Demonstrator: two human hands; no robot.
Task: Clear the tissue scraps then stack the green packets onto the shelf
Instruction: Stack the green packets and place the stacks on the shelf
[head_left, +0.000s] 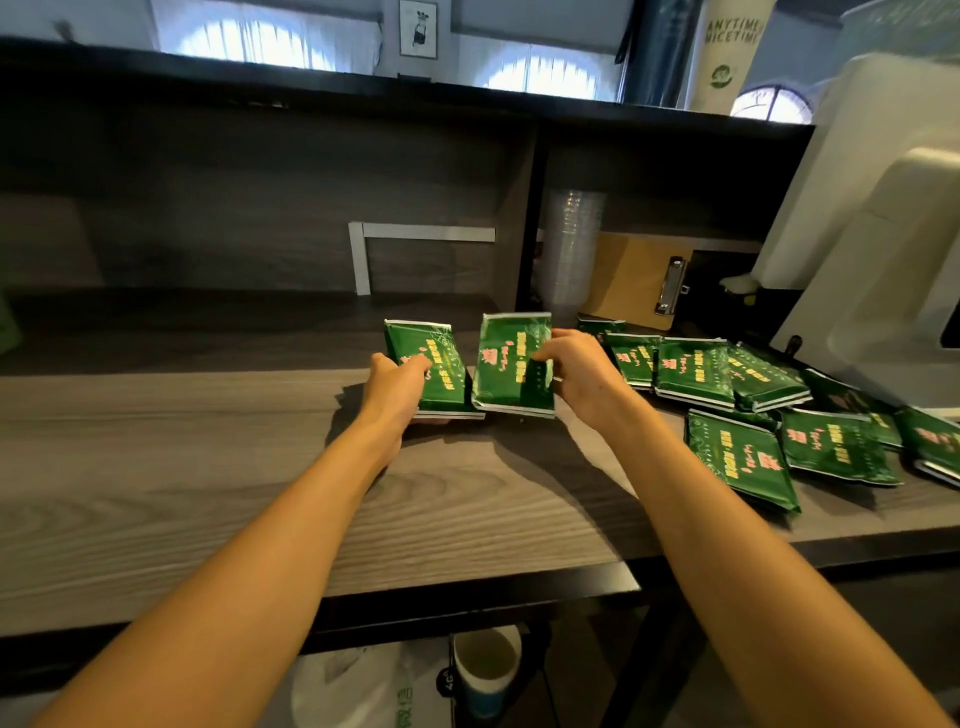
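Green packets in hand: we hold two at twelve o'clock, side by side and nearly touching, with their lower edges down where the worktop (182, 467) meets the shelf (208, 322).
Left hand (397, 387): its fingers curl round the left packet (423, 358) from that packet's left side.
Right hand (576, 379): it pinches the right packet (511, 364) at its right edge, with the thumb across the printed face.
Loose packets (727, 379): they lie scattered and overlapping on the worktop from two to four o'clock, well apart from the shelf's open floor.
Tissue scraps: we see none, so we judge that part of the task done, or the scraps are out of view.
Risk, slip: the film looks glossy, and an edge pinch may let a packet slide out as we lift it.
Risk, lean: soft packets set unevenly would probably make a stack that tilts and fans out.
Risk, knock: the clear cups (571, 249) and the clipboard (634, 280) stand at one o'clock, near the right hand, and a wide reach could tip them.
Risk, sweep: reaching for the pile at three o'clock, our forearm could push the nearest packet towards the front edge, above the paper cup (485, 670) at six o'clock.
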